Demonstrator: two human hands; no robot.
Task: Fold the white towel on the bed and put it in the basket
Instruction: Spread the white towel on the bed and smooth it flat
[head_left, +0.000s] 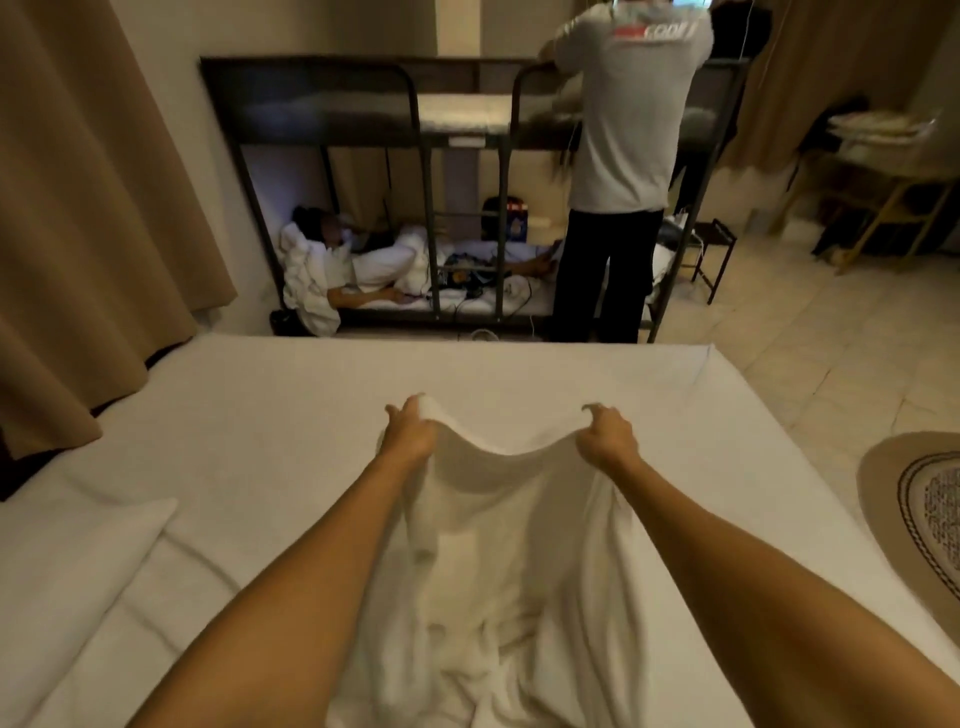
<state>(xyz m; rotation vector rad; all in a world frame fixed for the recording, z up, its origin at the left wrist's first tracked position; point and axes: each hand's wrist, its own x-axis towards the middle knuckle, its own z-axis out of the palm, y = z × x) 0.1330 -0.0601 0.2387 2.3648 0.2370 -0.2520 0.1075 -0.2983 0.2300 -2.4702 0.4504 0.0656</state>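
I see both arms stretched out over the bed (260, 441). My left hand (410, 434) pinches one top corner of the white towel (498, 519), and my right hand (605, 439) pinches the other. The top edge sags between them. The rest of the towel lies bunched on the bed near me.

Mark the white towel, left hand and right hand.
white towel (511, 499): head view, on the sagging middle between both grips.
left hand (410, 434): head view, back of the hand.
right hand (605, 439): head view, back of the hand.
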